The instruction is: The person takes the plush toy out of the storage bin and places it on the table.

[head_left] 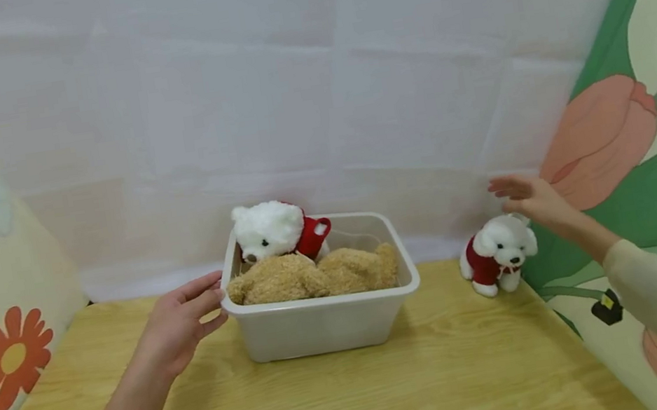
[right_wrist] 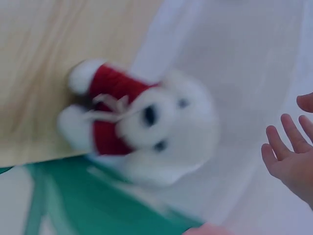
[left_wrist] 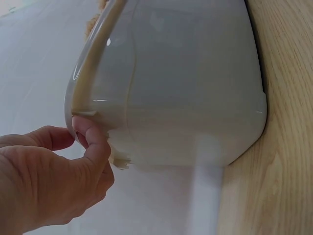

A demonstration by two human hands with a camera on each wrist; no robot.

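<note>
A white plastic bin [head_left: 324, 325] stands on the table. Its left rim is pinched between the thumb and fingers of my left hand [head_left: 177, 327], seen close up in the left wrist view with the hand [left_wrist: 58, 171] at the bin's lip. Inside lie a white teddy bear [head_left: 271, 228] in red and a brown plush toy [head_left: 314, 276], its lower part hidden by the bin wall. My right hand [head_left: 534, 199] hovers over a white plush dog [head_left: 503, 246] in a red top, fingers extended, holding nothing. In the right wrist view the dog [right_wrist: 171, 127] is blurred, apart from the fingers.
The wooden table [head_left: 357, 399] ends at a white cloth backdrop [head_left: 262, 101] behind the bin. Painted panels stand at both sides, one with a red flower [head_left: 7, 359], the other with a pink tulip [head_left: 599, 136] close to the dog.
</note>
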